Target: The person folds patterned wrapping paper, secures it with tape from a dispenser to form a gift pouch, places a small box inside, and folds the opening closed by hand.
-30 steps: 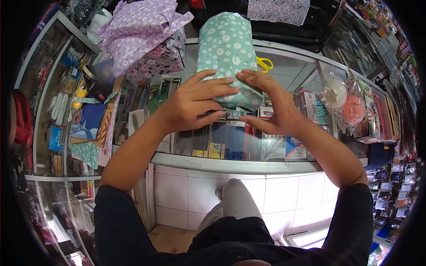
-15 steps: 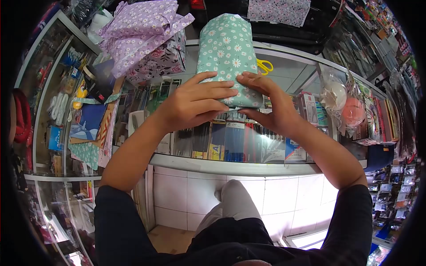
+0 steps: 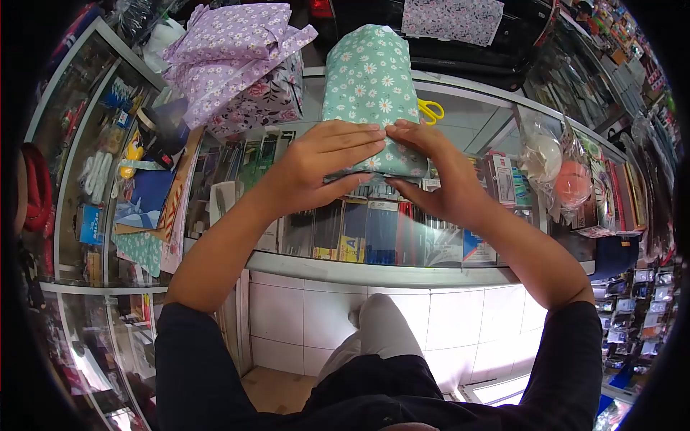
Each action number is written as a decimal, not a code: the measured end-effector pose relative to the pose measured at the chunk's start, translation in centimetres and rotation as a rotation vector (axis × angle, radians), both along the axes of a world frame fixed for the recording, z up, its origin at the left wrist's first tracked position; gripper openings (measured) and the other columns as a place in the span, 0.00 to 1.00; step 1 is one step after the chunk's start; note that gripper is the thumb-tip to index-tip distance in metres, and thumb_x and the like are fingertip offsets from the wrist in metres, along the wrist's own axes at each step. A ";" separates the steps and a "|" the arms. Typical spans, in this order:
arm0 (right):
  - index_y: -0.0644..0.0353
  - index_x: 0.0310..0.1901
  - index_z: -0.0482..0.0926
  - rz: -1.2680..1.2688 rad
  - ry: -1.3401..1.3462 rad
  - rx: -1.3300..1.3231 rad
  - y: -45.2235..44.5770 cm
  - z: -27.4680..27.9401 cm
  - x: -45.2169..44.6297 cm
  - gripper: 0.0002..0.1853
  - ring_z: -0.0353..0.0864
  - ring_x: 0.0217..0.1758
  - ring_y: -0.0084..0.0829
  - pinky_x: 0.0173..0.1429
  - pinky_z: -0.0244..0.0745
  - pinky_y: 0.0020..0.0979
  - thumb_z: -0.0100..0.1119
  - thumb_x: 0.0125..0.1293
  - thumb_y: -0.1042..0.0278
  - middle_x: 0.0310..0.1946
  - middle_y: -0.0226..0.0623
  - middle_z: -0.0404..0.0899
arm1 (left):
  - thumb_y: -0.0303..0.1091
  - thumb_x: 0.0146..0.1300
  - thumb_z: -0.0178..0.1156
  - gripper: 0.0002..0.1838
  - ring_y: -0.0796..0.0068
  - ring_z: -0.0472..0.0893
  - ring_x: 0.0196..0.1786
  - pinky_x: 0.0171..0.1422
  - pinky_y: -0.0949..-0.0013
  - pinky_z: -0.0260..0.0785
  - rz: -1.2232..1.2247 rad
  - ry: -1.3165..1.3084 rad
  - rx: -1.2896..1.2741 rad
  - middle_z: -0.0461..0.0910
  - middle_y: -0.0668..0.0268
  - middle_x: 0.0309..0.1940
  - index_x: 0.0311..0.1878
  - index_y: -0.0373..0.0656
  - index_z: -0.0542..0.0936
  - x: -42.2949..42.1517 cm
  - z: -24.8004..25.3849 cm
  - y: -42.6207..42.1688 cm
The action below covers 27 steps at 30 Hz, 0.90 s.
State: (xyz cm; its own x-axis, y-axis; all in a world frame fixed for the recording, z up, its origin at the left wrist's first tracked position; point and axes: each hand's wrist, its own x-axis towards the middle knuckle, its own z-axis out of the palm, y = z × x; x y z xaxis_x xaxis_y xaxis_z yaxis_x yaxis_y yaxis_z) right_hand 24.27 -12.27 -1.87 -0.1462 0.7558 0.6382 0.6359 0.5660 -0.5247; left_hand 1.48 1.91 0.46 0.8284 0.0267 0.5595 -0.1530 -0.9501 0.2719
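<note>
A long package in green daisy wrapping paper [image 3: 370,75] lies lengthwise on the glass counter [image 3: 445,248]. My left hand [image 3: 327,161] presses on its near end from the left, fingers together on top and thumb at the lower edge. From the right, my right hand [image 3: 438,165] grips the same end, fingers on top and thumb under the near edge. The tips of both hands almost meet at the middle. Whatever is inside the paper is hidden. Just right of the package are yellow-handled scissors [image 3: 431,110], partly covered by it.
Gifts in purple floral paper [image 3: 230,65] are stacked at the back left. A roll of tape [image 3: 146,118] and paper scraps [image 3: 140,248] lie at the left. Bagged balls [image 3: 573,179] stand at the right. Pens and boxes show through the counter glass.
My left fingers have drawn closer together and slid slightly up on the package end. My right hand stays nearly in place. The whole view has shifted slightly.
</note>
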 end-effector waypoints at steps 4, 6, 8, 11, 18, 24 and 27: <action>0.63 0.65 0.78 -0.062 -0.162 0.114 0.2 0.6 0.0 0.32 0.79 0.72 0.46 0.73 0.78 0.42 0.80 0.60 0.70 0.65 0.44 0.81 | 0.28 0.64 0.71 0.28 0.54 0.79 0.72 0.75 0.54 0.70 -0.003 0.012 -0.016 0.81 0.55 0.69 0.68 0.38 0.82 0.0 0.2 -0.1; 0.64 0.63 0.80 -0.066 -0.201 0.138 0.3 0.5 0.0 0.30 0.79 0.71 0.46 0.72 0.78 0.42 0.80 0.60 0.70 0.63 0.44 0.83 | 0.28 0.64 0.71 0.28 0.54 0.79 0.72 0.76 0.53 0.69 -0.009 0.010 -0.021 0.81 0.55 0.69 0.68 0.38 0.82 0.0 0.2 -0.1; 0.65 0.59 0.83 -0.069 -0.208 0.156 0.3 0.6 0.0 0.26 0.80 0.71 0.46 0.72 0.79 0.43 0.80 0.60 0.70 0.62 0.44 0.84 | 0.28 0.65 0.70 0.27 0.54 0.79 0.72 0.75 0.53 0.69 -0.005 0.012 -0.008 0.81 0.55 0.69 0.68 0.38 0.82 0.0 0.2 -0.1; 0.64 0.59 0.83 -0.073 -0.197 0.160 0.3 0.3 -0.1 0.25 0.80 0.71 0.46 0.72 0.79 0.43 0.79 0.60 0.71 0.62 0.44 0.84 | 0.29 0.64 0.72 0.28 0.54 0.80 0.71 0.75 0.52 0.70 -0.002 0.005 -0.019 0.81 0.55 0.69 0.68 0.38 0.82 0.0 0.2 -0.3; 0.65 0.60 0.83 -0.057 -0.187 0.154 0.3 0.3 -0.1 0.25 0.80 0.71 0.47 0.72 0.78 0.43 0.79 0.60 0.73 0.63 0.45 0.84 | 0.30 0.62 0.74 0.29 0.54 0.81 0.70 0.75 0.52 0.70 0.002 -0.017 -0.025 0.82 0.56 0.68 0.68 0.40 0.82 0.1 -0.1 -0.2; 0.65 0.60 0.83 -0.038 -0.185 0.144 0.3 0.3 0.0 0.25 0.80 0.71 0.48 0.72 0.78 0.43 0.78 0.60 0.73 0.63 0.45 0.84 | 0.29 0.64 0.73 0.27 0.54 0.81 0.71 0.75 0.52 0.70 0.008 -0.010 -0.006 0.82 0.55 0.69 0.67 0.40 0.82 0.1 0.0 -0.3; 0.65 0.60 0.83 -0.036 -0.181 0.164 0.4 0.1 0.0 0.25 0.79 0.71 0.48 0.72 0.78 0.43 0.78 0.61 0.74 0.63 0.45 0.84 | 0.28 0.64 0.72 0.27 0.54 0.81 0.71 0.75 0.52 0.70 0.007 -0.020 0.003 0.81 0.55 0.69 0.67 0.40 0.82 0.2 0.0 -0.3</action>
